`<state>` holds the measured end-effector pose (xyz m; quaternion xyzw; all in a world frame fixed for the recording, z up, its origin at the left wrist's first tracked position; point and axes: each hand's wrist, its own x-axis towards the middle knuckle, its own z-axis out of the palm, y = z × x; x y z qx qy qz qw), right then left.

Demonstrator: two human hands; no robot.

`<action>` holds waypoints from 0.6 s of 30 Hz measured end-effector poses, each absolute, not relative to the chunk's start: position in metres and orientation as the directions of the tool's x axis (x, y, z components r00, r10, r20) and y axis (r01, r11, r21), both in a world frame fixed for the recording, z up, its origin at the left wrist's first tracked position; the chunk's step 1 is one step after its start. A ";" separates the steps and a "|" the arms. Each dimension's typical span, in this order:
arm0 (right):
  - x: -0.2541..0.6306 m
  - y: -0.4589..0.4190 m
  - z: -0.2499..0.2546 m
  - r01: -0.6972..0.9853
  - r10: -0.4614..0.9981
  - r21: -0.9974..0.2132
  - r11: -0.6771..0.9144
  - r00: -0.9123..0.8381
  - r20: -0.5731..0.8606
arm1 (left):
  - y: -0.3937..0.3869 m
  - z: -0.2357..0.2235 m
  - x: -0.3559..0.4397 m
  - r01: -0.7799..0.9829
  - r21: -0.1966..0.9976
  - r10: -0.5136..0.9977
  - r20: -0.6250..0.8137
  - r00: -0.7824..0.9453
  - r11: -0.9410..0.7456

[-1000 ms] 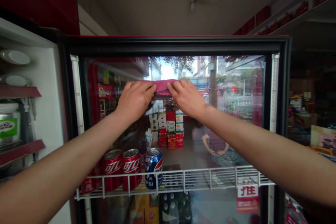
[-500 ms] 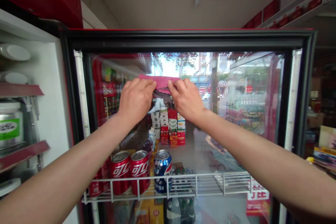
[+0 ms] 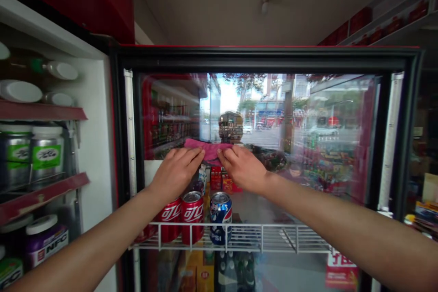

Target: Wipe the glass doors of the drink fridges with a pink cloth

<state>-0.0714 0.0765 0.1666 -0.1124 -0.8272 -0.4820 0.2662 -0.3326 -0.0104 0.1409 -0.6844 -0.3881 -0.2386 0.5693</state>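
Note:
A pink cloth (image 3: 209, 151) is stretched between my two hands in front of the glass door (image 3: 185, 114) of a drinks fridge. My left hand (image 3: 178, 169) pinches its left end, fingers together. At the right end, my right hand (image 3: 241, 168) grips it between thumb and fingers. Whether the cloth presses on the glass I cannot tell. Below my hands, a red cola can (image 3: 192, 219) and a blue Pepsi can (image 3: 221, 219) stand upright on the white wire door rack (image 3: 262, 237). My left forearm partly hides other red cans.
Fridge shelves (image 3: 41, 112) with bottles and jars are at the left. The door's black frame (image 3: 267, 57) surrounds the glass, with a white strip (image 3: 130, 127) along its left side. A street and a head show in the glass. Goods stand at the far right.
Both hands have moved down together with the pink cloth, closer to the cans. The view has shifted, so more of the fridge shelves shows at the left.

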 end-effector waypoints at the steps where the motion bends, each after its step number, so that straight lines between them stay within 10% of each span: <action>1: -0.073 0.075 0.172 0.422 -0.073 0.752 0.506 -0.848 0.525 | -0.012 0.145 -0.338 0.791 -0.609 0.273 0.752 0.600 -0.058; 18: -0.189 0.070 0.364 0.663 -0.164 0.551 0.507 -0.553 0.817 | -0.009 0.349 -0.395 0.926 -0.359 0.235 0.916 0.326 0.115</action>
